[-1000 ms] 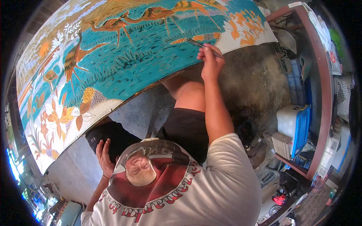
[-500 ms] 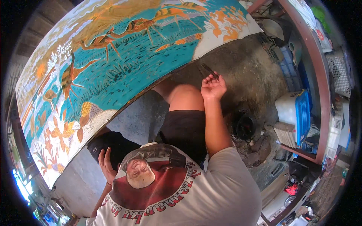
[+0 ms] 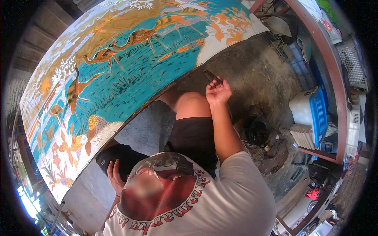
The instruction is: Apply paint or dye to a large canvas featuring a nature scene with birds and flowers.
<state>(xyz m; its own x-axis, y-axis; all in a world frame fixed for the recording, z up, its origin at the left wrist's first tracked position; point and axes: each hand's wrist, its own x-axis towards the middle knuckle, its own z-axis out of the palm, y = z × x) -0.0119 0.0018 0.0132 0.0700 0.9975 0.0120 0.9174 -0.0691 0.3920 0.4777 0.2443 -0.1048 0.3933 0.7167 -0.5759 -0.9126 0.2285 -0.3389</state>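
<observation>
A large painted cloth [image 3: 130, 88] is stretched in front of me, with long-legged birds, turquoise water and orange and white flowers on it. In my right hand [image 3: 219, 93] is a dark, slender, stick-like tool [image 3: 212, 77]. The palm faces up, the fingers curl round the tool, and its far end points toward the cloth's near edge without touching it. My left hand [image 3: 115, 177] lies against the black fabric [image 3: 120, 157] over my left leg, its fingers stretched out and nothing seen in them. That hand is well below the cloth's lower left edge.
On the floor to the right sits a round black pan [image 3: 256, 131], dark residue around it. A white bin with a blue lid [image 3: 315, 116] stands beyond, beside a reddish-brown frame post [image 3: 339, 94]. A blue crate [image 3: 301, 67] is farther back.
The whole view has shifted slightly, and the cloth sits a little differently in it. My right hand and the tool appear a little farther left; both hands keep nearly the same pose.
</observation>
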